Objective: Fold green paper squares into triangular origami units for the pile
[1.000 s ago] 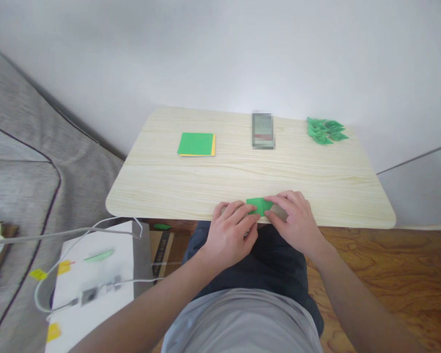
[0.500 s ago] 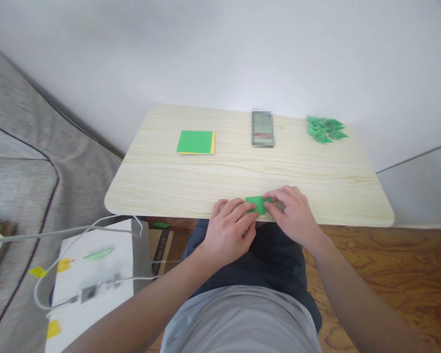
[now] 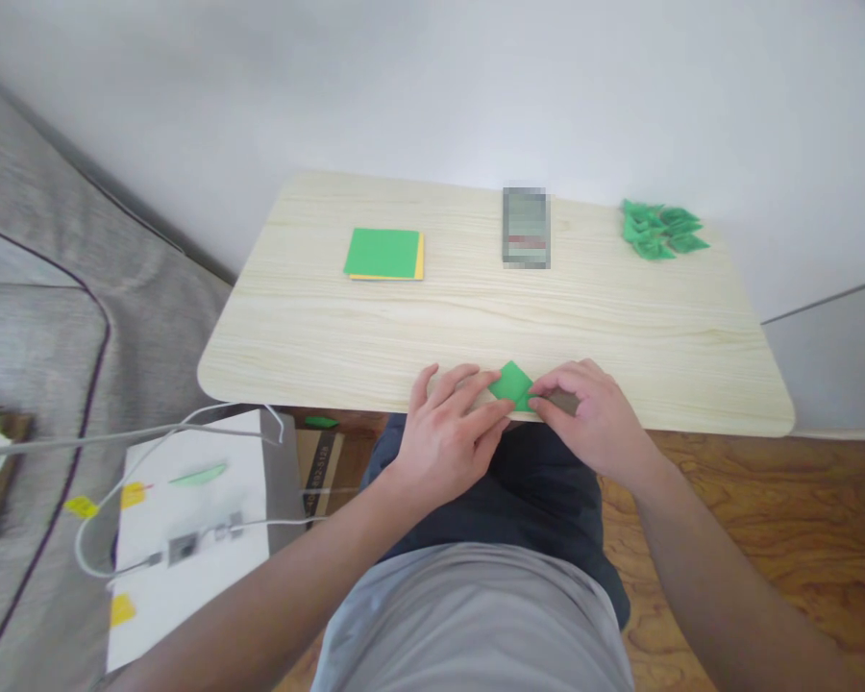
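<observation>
A small folded piece of green paper (image 3: 511, 383) lies at the front edge of the pale wooden table (image 3: 317, 336), one corner pointing away from me. My left hand (image 3: 453, 432) is open, fingers spread, with its fingertips resting on the paper's left side and lower edge. At the paper's right corner, the thumb and index finger of my right hand (image 3: 592, 413) are closed in a pinch. Part of the paper is hidden under my fingers.
A stack of green and yellow paper sheets (image 3: 382, 254) lies at the back left. A blurred-out phone (image 3: 526, 229) sits at the back middle. Folded green paper pieces (image 3: 661, 231) are clustered at the back right. White cables (image 3: 187, 428) run beside the table's left.
The green paper has turned from lying square to corner-up, with a corner now pointing away from me. My right fingers have shifted to its right corner. The view has tilted slightly.
</observation>
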Available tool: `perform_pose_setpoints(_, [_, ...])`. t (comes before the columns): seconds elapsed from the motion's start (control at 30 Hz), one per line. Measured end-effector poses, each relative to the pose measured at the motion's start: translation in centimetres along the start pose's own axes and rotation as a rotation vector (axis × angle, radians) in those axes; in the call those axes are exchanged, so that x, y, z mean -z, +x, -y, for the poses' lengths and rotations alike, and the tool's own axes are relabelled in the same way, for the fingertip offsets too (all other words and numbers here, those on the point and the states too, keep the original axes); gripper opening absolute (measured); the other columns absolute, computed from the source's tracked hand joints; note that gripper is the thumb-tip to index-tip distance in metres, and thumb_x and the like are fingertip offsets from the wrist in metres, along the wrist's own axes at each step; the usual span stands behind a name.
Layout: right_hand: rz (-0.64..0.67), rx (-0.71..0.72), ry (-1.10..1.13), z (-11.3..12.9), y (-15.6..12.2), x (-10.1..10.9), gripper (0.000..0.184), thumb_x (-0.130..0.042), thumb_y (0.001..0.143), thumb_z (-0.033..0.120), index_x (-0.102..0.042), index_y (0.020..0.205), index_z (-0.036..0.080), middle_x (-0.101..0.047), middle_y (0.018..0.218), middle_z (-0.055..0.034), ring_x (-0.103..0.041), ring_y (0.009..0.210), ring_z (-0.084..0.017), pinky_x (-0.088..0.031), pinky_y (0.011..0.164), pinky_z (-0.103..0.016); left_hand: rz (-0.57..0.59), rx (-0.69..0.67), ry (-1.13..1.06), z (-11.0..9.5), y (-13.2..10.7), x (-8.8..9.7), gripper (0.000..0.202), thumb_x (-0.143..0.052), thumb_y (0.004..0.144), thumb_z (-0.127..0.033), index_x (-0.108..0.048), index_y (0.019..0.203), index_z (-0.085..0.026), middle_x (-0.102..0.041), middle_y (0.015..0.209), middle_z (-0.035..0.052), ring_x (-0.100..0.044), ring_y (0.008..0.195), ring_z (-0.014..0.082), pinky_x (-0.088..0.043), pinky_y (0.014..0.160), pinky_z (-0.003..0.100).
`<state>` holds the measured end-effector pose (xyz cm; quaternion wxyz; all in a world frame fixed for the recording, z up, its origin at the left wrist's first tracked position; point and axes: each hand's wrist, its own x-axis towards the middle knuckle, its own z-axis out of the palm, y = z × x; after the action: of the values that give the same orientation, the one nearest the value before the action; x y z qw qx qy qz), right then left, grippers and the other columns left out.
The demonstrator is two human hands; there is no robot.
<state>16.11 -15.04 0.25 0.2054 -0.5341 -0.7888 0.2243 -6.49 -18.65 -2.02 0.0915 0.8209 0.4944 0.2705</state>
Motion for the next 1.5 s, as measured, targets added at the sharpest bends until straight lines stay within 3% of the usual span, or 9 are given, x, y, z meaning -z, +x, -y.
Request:
perform_pose_setpoints(0.13, [-0.018, -0.029, -0.040, 0.1, -0.1, -0.3, 0.003, -0.073, 0.089, 0.025, -0.074, 0.091, 0.027, -0.075, 0.093, -0.0016, -0.061, 0.095, -0.026, -0.046, 0.086, -0.042, -0.044, -0.006, -0.007, 0.0, -0.4, -0.5, 0.018, -0.063, 0.098, -0.031, -0.076, 0.110, -0.035, -0.067, 0.141, -0.0023, -0.054, 0.137, 0.0268, -0.024, 0.122, 0.057])
perform_pose_setpoints(0.37, [-0.051, -0.033, -0.033, 0.3, -0.4, -0.3, 0.003, -0.074, 0.089, 0.025, -0.073, 0.090, 0.027, -0.075, 0.093, -0.0003, -0.062, 0.094, -0.025, -0.047, 0.086, -0.043, -0.078, 0.011, -0.079, -0.8, -0.3, -1.0, 0.019, -0.064, 0.096, -0.021, -0.075, 0.108, -0.032, -0.077, 0.120, -0.0043, -0.062, 0.122, 0.0227, -0.035, 0.112, 0.049])
perform_pose_setpoints(0.67, [-0.161, 0.108, -0.005, 0.1, -1.1, -0.6, 0.009, -0.067, 0.095, 0.024, -0.073, 0.102, 0.027, -0.076, 0.107, -0.0023, -0.064, 0.106, -0.025, -0.047, 0.096, -0.046, 0.042, 0.111, -0.037, -1.3, 1.8, 0.4, 0.036, -0.067, 0.088, -0.028, -0.070, 0.124, -0.029, -0.067, 0.141, 0.0003, -0.052, 0.138, 0.0303, -0.018, 0.125, 0.059])
perform_pose_setpoints(0.87, [-0.151, 0.143, -0.024, -0.7, -0.9, -1.0, 0.008, -0.068, 0.095, 0.028, -0.075, 0.097, 0.029, -0.076, 0.110, -0.0021, -0.063, 0.108, -0.026, -0.046, 0.096, -0.047, 0.074, 0.093, -0.049, -0.7, 2.1, 0.6, 0.020, -0.063, 0.093, -0.028, -0.073, 0.110, -0.032, -0.067, 0.141, -0.0040, -0.052, 0.140, 0.0275, -0.017, 0.126, 0.059])
perform_pose_setpoints(1.17, [-0.230, -0.021, -0.118, -0.6, 0.1, -1.6, 0.010, -0.068, 0.095, 0.033, -0.070, 0.093, 0.024, -0.069, 0.095, -0.0053, -0.060, 0.096, -0.026, -0.046, 0.087, -0.044, 0.045, 0.112, -0.070, 0.1, 3.0, 0.6, 0.017, -0.063, 0.094, -0.027, -0.073, 0.107, -0.031, -0.074, 0.130, -0.0045, -0.058, 0.130, 0.0253, -0.019, 0.124, 0.057])
perform_pose_setpoints(1.5, [-0.314, -0.147, -0.166, 0.6, 0.0, -2.7, 0.011, -0.068, 0.093, 0.032, -0.065, 0.085, 0.025, -0.066, 0.092, -0.0050, -0.055, 0.095, -0.027, -0.039, 0.085, -0.043, 0.041, 0.102, -0.057, 0.3, 3.1, 0.4, 0.015, -0.061, 0.096, -0.029, -0.074, 0.103, -0.032, -0.074, 0.129, -0.0050, -0.057, 0.129, 0.0255, -0.022, 0.122, 0.056])
